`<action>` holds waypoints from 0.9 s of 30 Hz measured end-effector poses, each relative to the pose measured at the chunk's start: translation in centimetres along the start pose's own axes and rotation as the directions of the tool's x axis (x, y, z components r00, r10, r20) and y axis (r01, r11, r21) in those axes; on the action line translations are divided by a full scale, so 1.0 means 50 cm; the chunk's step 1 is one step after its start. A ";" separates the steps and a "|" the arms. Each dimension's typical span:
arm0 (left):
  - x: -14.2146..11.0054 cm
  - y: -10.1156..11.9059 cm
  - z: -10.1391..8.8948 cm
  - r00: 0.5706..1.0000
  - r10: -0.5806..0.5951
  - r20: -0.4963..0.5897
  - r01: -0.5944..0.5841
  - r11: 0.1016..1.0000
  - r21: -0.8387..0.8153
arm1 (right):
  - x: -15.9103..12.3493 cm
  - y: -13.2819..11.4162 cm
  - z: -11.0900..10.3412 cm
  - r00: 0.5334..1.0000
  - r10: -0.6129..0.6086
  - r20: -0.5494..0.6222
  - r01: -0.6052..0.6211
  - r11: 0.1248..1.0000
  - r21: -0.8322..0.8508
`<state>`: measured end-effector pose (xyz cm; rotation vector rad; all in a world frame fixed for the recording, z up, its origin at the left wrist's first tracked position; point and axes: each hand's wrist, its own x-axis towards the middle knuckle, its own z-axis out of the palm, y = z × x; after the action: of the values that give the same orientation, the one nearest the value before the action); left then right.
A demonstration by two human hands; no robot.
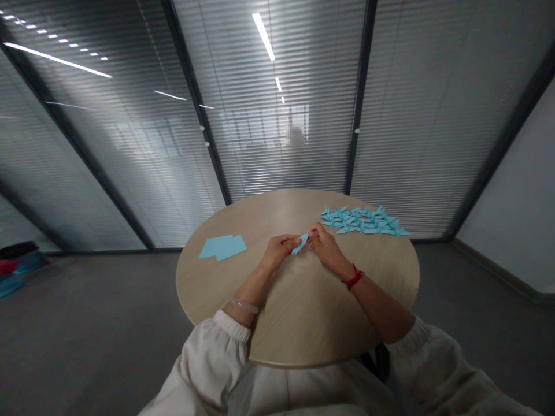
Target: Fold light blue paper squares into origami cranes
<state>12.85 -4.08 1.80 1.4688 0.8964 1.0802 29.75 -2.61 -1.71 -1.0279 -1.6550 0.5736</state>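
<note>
A small folded piece of blue origami paper (300, 245) is held between my two hands, a little above the middle of the table. My left hand (280, 249) pinches its left side between thumb and fingers. On its right side, the fingertips of my right hand (325, 245) are closed on the paper's upper edge. Fingers cover part of the paper, so its exact folded shape is hard to make out. Beyond my right hand lie several folded blue paper cranes (362, 221), packed close together in rows. Flat blue paper sheets (223, 247) lie overlapping, left of my left hand.
The round wooden table (299, 323) stands right in front of me, its near edge at my lap. Behind it rises a glass partition (286, 156) with blinds. Bags (26, 260) sit on the floor at the far left. A white wall (515, 202) is at the right.
</note>
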 end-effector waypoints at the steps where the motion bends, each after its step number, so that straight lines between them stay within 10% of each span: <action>1: 0.000 0.000 0.000 1.000 0.004 0.011 -0.004 1.000 0.006 | 0.000 0.000 0.001 1.000 0.008 -0.004 -0.008 1.000 0.007; 27: 0.005 0.000 0.006 0.998 0.060 -0.022 -0.063 0.984 -0.169 | 0.012 -0.022 -0.004 0.989 0.143 -0.043 -0.109 0.887 0.449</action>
<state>13.19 -3.92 1.81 1.3552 0.7554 1.1860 29.53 -2.70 -0.49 -0.8065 -1.3088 0.9412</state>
